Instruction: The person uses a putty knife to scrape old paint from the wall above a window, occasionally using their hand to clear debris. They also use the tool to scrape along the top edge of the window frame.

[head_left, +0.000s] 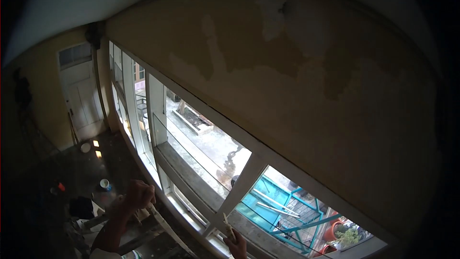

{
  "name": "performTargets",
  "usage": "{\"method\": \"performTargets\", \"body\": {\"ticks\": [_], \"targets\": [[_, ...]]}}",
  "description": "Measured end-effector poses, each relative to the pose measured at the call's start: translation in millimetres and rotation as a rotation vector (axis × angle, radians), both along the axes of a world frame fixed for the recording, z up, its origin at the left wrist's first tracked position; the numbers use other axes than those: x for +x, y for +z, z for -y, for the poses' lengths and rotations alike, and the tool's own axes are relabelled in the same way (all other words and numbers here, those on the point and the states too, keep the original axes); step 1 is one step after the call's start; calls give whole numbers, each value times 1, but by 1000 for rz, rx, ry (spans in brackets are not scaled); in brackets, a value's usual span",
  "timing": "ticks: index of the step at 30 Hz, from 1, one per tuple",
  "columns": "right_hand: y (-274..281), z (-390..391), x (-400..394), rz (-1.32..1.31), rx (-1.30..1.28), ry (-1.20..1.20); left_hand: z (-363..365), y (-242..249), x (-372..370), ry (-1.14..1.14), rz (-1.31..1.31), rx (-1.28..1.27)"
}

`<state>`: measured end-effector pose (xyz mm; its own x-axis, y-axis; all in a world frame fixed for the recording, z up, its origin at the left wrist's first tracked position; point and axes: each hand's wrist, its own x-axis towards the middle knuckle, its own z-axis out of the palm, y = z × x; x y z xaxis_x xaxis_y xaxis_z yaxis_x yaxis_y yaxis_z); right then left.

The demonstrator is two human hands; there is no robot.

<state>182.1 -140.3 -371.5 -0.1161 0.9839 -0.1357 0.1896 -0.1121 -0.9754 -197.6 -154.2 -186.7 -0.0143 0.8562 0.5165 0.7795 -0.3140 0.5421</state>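
My left hand (139, 194) is closed in a fist at the lower left, beside the top of a pale wooden frame that looks like a ladder (167, 230). Whatever its fingers hold, if anything, is hidden. At the bottom edge, my right hand (236, 247) grips a slim pale tool (227, 224), which points upward against the white window frame (247, 180). It is too small and dark to tell the tool's kind.
Above the windows, a brown wall (268, 100) shows lighter patches. A white door (84, 93) stands far left. On the dark floor below are a white tub (105, 182) and an orange object (61, 187). Turquoise metalwork (268, 196) and potted plants (347, 236) appear outside.
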Motion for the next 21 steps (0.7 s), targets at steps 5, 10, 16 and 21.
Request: {"method": "performTargets", "body": {"ticks": [5, 10, 16, 21], "targets": [[16, 5, 11, -120, 47, 16, 2, -5, 4, 4, 94, 114], [-32, -10, 3, -417, 90, 163, 4, -10, 3, 9, 202, 123], [-13, -24, -19, -404, -4, 222, 2, -11, 4, 17, 211, 130], [64, -5, -53, -438, -154, 121, -1, -12, 5, 20, 212, 159]]}}
